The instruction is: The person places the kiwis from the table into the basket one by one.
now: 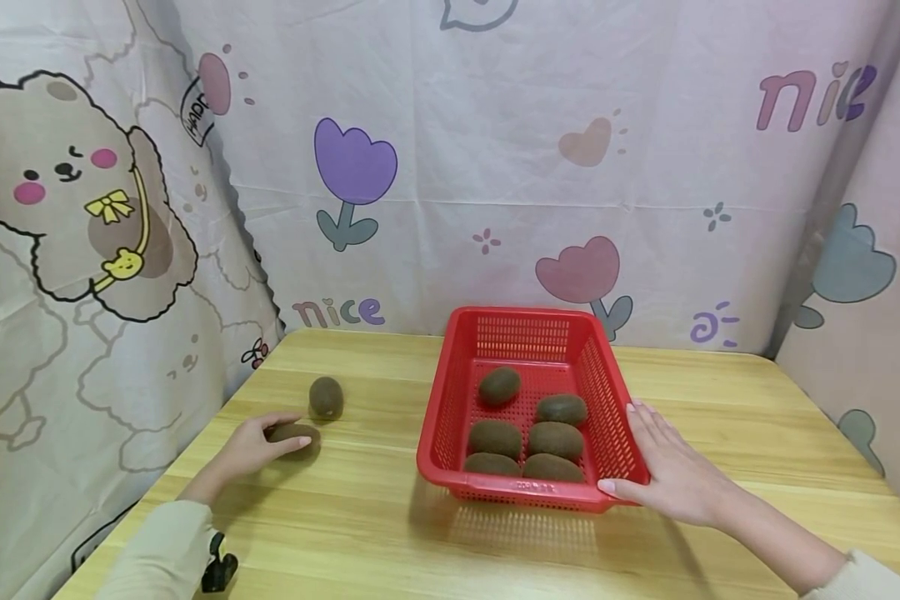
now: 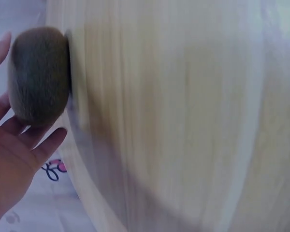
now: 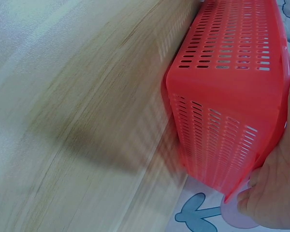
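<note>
My left hand (image 1: pixel 249 450) holds a brown kiwi (image 1: pixel 300 442) at the left of the table, thumb on one side and fingers on the other. In the left wrist view that kiwi (image 2: pixel 39 75) sits against the fingers, close over the wood. Just beyond it lies another kiwi (image 1: pixel 326 398). A red plastic basket (image 1: pixel 437 417) stands right of centre with several kiwis (image 1: pixel 556 441) inside. My right hand (image 1: pixel 678 475) rests on its near right corner, fingers stretched along the side rim and thumb over the front rim. The right wrist view shows the basket's perforated wall (image 3: pixel 227 92) from outside.
The light wooden table (image 1: pixel 375 500) runs back to a printed curtain (image 1: pixel 450 167) with tulips and lettering. More patterned cloth (image 1: pixel 52 375) hangs along the left side. A small black device (image 1: pixel 220 568) is at my left cuff.
</note>
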`<state>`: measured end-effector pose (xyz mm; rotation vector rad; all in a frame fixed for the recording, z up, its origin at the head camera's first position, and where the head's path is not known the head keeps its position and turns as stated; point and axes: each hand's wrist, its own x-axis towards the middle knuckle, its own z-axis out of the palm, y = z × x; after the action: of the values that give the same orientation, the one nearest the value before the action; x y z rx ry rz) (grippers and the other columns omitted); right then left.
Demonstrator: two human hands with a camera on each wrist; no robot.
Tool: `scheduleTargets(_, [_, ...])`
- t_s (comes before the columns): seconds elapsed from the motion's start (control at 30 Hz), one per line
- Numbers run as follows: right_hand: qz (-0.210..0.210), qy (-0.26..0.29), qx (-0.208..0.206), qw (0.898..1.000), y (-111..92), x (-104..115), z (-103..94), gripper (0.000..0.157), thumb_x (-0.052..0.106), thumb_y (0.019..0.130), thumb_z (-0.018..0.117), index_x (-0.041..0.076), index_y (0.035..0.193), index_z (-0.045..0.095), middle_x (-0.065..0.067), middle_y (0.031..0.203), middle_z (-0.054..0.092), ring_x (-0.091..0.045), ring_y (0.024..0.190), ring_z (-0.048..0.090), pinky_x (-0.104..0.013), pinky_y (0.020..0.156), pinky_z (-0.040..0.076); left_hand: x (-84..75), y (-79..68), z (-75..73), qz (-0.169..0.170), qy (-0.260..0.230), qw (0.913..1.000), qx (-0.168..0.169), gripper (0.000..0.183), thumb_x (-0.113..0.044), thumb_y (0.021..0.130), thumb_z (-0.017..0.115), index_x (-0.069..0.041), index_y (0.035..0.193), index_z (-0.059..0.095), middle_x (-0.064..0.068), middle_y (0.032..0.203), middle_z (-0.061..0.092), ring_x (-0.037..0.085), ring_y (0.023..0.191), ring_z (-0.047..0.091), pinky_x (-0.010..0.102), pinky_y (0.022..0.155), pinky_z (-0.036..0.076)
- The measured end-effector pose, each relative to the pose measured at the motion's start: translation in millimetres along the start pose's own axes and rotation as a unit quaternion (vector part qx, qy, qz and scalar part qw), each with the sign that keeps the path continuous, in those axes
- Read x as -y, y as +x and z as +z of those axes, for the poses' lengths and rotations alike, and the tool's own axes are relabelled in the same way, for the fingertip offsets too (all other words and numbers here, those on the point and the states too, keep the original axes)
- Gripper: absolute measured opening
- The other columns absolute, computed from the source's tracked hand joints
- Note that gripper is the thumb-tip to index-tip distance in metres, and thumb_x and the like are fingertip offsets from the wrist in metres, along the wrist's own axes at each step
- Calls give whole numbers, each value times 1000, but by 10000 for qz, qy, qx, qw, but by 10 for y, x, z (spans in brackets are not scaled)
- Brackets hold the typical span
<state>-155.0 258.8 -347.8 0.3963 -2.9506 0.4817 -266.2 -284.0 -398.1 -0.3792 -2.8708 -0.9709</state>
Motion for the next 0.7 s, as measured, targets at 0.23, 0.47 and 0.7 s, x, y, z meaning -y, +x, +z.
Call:
scheduleTargets(0.23, [-13,10,-14,10000,-4,-7,9,102,56,77,63,-8,144,19,-29,149,21,-46,135,22,-62,105,27,80,-45,-71,-105,-291,9985,459,56,-26,82,70,8,123,53,27,124,55,38,112,52,37,86,46])
scheduleTargets(0.47, [-34,11,-51,10000,-1,-18,12,103,57,77,63,-8,144,19,-29,149,21,-46,135,22,-61,105,27,120,-69,-120,37,-529,9958,744,56,-21,83,68,11,125,50,29,126,53,36,111,53,26,82,48])
scheduleTargets(0.7, [-15,16,-33,10000,5,-25,19,102,56,77,63,-8,144,19,-29,149,21,-46,135,23,-61,104,27,128,-85,-124,-192,-791,9935,802,58,-22,83,68,11,126,49,31,125,52,37,106,58,25,79,48])
